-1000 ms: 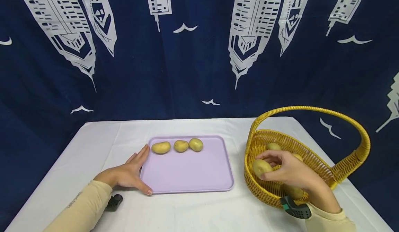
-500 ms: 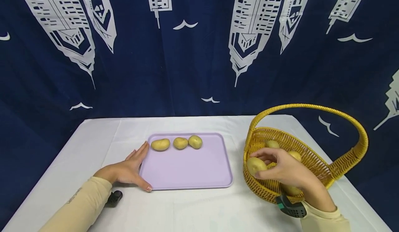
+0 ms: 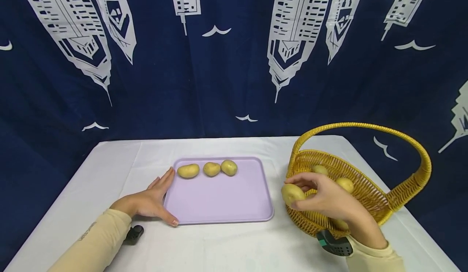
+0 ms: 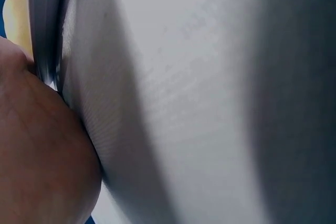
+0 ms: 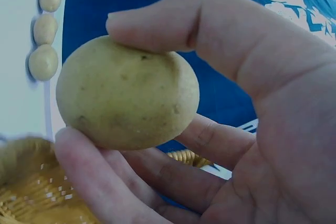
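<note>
The right hand (image 3: 330, 201) grips a potato (image 3: 292, 193) just past the basket (image 3: 365, 194) rim; it may slip free. The left hand (image 3: 150, 201), fingers flat, steadies the tray (image 3: 219, 203) beside it.

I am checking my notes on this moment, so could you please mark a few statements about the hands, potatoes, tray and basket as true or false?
1. The right hand grips a potato. True.
2. Five potatoes lie on the lilac tray. False: three potatoes lie there, in a row along its far edge.
3. The left hand rests with fingers straight against the tray's left edge. True.
4. The yellow wicker basket stands to the left of the tray. False: it stands to the tray's right.
5. The basket holds no potatoes. False: at least two potatoes show inside it.
</note>
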`<state>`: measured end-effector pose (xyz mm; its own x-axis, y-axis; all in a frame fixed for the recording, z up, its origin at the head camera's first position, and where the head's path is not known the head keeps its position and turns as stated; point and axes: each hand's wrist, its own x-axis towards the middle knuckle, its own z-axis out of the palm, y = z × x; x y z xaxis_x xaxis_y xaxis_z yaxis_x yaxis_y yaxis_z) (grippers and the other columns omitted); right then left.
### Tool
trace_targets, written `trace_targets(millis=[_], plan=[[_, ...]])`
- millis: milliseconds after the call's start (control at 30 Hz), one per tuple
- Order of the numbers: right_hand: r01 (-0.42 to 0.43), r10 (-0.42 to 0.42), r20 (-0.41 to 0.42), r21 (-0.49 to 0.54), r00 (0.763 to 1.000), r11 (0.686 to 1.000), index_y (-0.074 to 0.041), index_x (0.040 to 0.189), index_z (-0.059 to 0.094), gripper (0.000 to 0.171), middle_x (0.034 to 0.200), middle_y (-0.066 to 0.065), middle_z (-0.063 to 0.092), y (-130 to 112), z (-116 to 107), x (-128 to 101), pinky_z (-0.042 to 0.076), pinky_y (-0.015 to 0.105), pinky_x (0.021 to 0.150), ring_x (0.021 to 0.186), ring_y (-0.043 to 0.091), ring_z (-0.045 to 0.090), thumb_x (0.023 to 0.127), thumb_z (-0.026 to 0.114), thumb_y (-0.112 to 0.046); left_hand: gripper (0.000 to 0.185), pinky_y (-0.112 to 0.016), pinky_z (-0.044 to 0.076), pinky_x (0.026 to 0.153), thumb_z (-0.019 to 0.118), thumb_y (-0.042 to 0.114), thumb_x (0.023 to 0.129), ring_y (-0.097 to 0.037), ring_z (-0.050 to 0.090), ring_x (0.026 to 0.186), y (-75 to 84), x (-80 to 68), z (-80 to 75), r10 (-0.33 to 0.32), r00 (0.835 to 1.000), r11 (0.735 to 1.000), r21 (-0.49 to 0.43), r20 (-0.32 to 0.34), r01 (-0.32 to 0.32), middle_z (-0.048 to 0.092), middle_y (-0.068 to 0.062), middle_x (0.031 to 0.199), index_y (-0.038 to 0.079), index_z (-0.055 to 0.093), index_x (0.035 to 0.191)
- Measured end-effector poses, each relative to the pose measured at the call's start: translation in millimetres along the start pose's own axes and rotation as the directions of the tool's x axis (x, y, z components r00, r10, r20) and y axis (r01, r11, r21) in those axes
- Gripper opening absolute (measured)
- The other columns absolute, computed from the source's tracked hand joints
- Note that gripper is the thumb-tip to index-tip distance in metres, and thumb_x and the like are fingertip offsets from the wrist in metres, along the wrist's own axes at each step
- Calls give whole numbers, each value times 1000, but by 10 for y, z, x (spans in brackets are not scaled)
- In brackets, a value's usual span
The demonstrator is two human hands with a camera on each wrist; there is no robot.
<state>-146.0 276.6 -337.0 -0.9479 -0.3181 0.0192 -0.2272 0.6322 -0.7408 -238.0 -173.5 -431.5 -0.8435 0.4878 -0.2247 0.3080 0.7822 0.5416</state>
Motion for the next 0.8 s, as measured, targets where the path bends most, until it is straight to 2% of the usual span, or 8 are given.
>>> trace_targets(millis=[200,500,633,800], plan=[[11,-11,-7,13,1000,1000,-11,113,64,47,100,2,68,-86,79,80,54,22,75,92,14,61,70,81,-20,151,-63,-2,115,85,62,47,-48,-10,143,-1,-5,0,5,1000,1000,5,-4,-5,-17,-8,160,7,-9,152],[44,-45,-10,-45,999,998,-17,113,65,44,102,-2,68,-172,159,204,53,28,82,97,15,62,71,78,-19,150,-64,-1,114,84,62,47,-48,-10,143,-2,-6,2,4,1000,1000,10,-5,-4,-17,-8,160,7,-9,152],[48,-48,-13,-2,999,999,-15,114,65,45,100,1,68,-193,206,255,53,29,81,96,16,62,71,78,-18,150,-64,-1,115,85,62,47,-48,-10,143,2,-4,-4,7,1000,1000,10,-7,-7,-16,-8,160,7,-8,152],[11,-9,-24,87,1000,996,-12,113,64,46,101,6,68,-214,287,330,54,26,77,97,19,62,70,80,-16,151,-64,0,115,85,62,47,-47,-10,143,-2,-5,3,4,1000,1000,8,-7,-4,-16,-8,160,7,-8,152]])
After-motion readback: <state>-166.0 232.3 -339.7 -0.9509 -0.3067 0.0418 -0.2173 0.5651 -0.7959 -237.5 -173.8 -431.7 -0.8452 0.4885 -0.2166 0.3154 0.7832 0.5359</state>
